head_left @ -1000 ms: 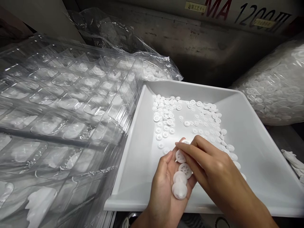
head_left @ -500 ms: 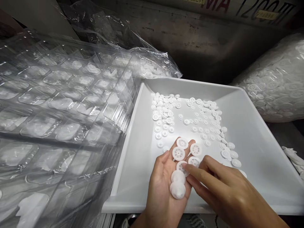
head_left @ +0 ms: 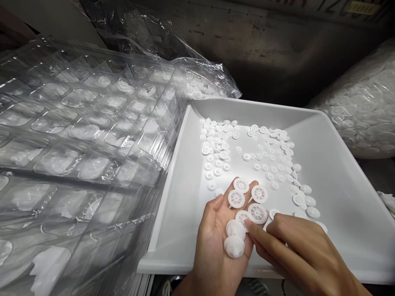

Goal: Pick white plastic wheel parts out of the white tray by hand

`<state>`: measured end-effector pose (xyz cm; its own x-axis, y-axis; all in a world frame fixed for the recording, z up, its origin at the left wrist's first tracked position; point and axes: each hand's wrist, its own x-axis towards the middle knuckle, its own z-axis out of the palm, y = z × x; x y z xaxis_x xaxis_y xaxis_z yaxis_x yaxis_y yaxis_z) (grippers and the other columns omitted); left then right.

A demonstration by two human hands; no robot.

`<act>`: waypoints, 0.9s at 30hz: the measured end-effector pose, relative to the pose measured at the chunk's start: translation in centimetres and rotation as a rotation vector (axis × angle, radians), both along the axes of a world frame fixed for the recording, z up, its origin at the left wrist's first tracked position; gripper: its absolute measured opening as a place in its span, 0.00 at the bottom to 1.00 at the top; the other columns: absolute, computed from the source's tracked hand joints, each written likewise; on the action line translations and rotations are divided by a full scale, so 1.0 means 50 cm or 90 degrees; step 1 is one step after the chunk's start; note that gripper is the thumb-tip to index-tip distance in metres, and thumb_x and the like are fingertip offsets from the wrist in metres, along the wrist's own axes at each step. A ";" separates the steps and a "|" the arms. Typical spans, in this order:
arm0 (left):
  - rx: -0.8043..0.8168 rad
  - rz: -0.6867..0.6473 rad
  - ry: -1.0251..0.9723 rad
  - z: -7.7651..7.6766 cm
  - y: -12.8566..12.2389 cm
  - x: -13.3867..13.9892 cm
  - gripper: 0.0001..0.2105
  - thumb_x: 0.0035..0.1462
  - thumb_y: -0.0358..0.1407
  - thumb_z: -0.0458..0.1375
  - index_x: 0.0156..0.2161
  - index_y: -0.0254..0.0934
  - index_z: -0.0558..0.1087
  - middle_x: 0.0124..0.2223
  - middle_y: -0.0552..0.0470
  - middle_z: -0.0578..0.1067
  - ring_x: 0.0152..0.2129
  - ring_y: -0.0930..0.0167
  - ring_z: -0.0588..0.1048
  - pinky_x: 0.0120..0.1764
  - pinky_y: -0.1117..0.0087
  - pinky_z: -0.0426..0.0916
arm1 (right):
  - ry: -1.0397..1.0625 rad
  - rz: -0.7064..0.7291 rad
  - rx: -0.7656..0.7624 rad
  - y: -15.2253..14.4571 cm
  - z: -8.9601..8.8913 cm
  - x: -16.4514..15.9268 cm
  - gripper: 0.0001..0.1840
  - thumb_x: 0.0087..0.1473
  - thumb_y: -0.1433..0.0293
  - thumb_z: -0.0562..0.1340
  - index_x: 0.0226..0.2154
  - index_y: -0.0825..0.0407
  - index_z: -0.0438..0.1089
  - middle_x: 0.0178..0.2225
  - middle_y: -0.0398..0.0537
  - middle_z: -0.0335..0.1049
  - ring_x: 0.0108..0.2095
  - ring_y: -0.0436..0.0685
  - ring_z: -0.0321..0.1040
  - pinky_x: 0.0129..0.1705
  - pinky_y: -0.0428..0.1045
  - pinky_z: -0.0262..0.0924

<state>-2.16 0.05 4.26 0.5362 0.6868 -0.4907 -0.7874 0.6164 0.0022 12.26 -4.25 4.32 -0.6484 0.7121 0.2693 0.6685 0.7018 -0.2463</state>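
My left hand (head_left: 220,242) is palm up over the front of the white tray (head_left: 173,181), holding several white plastic gears (head_left: 236,199). Most lie face up, showing spoked centres. Two near the heel of the palm (head_left: 234,246) look solid and domed. My right hand (head_left: 299,246) comes in from the right with curled fingers. Its index fingertip presses on the edge of a spoked gear (head_left: 243,218) in the left palm; the thumb is partly hidden below. Just beside the right knuckles, another small gear (head_left: 274,213) shows.
Many loose white gears (head_left: 271,156) lie spread over the tray floor. Stacked clear plastic blister trays (head_left: 83,135) with white pieces stand on the left. A clear bag (head_left: 203,82) of white parts lies behind them, and a large bag of gears (head_left: 361,111) bulges at the right.
The view has shifted slightly, so the tray and hands sit a little further right. Gears in my left palm have tilted slightly, one showing its face more fully. My right fingertip stays at the same gear.
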 end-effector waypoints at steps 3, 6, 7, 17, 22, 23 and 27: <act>-0.039 -0.012 0.032 -0.004 -0.006 -0.002 0.20 0.61 0.38 0.43 0.55 0.32 0.65 0.52 0.42 0.72 0.55 0.60 0.65 0.56 0.59 0.57 | 0.005 -0.012 -0.001 -0.013 -0.007 0.007 0.21 0.56 0.78 0.53 0.53 0.68 0.58 0.23 0.46 0.58 0.23 0.52 0.54 0.23 0.50 0.43; -0.053 -0.016 0.060 -0.005 -0.009 -0.005 0.21 0.60 0.38 0.46 0.56 0.34 0.63 0.56 0.43 0.69 0.59 0.59 0.59 0.59 0.57 0.51 | 0.005 -0.022 0.017 -0.026 -0.017 0.015 0.23 0.59 0.75 0.51 0.56 0.66 0.57 0.22 0.45 0.59 0.22 0.53 0.55 0.23 0.50 0.45; -0.050 -0.015 0.060 -0.005 -0.009 -0.005 0.21 0.60 0.38 0.46 0.57 0.34 0.62 0.57 0.42 0.69 0.59 0.59 0.58 0.60 0.56 0.49 | 0.005 -0.022 0.016 -0.029 -0.020 0.017 0.23 0.60 0.74 0.51 0.56 0.66 0.57 0.21 0.45 0.58 0.21 0.53 0.55 0.23 0.51 0.46; -0.032 -0.017 0.052 -0.011 -0.006 -0.005 0.21 0.61 0.38 0.45 0.59 0.35 0.59 0.58 0.41 0.68 0.60 0.60 0.56 0.61 0.52 0.45 | 0.063 -0.053 -0.001 -0.040 -0.028 0.019 0.20 0.58 0.76 0.51 0.51 0.66 0.63 0.22 0.44 0.55 0.22 0.51 0.53 0.24 0.49 0.44; -0.037 0.000 0.019 -0.012 -0.008 -0.003 0.23 0.61 0.37 0.45 0.60 0.34 0.57 0.59 0.40 0.66 0.59 0.61 0.60 0.61 0.56 0.47 | 0.113 -0.063 -0.014 -0.032 -0.025 0.019 0.16 0.55 0.81 0.58 0.48 0.61 0.66 0.24 0.43 0.57 0.23 0.48 0.56 0.23 0.47 0.49; -0.036 -0.003 0.019 -0.013 -0.008 -0.003 0.22 0.61 0.37 0.45 0.59 0.34 0.58 0.59 0.40 0.66 0.58 0.62 0.62 0.61 0.57 0.47 | 0.122 -0.082 -0.015 -0.030 -0.023 0.019 0.16 0.54 0.81 0.59 0.47 0.59 0.66 0.24 0.42 0.58 0.23 0.48 0.58 0.24 0.46 0.51; -0.036 -0.017 0.016 -0.017 -0.006 -0.004 0.21 0.61 0.37 0.44 0.58 0.34 0.61 0.56 0.41 0.69 0.53 0.63 0.68 0.57 0.58 0.53 | 0.122 -0.127 -0.041 -0.013 -0.009 0.020 0.14 0.57 0.78 0.58 0.47 0.57 0.66 0.27 0.43 0.60 0.26 0.46 0.61 0.27 0.43 0.57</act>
<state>-2.37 -0.26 3.41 0.5410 0.6433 -0.5418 -0.7707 0.6371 -0.0131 13.24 -4.89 3.88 -0.4354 0.8401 0.3235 0.7284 0.5399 -0.4218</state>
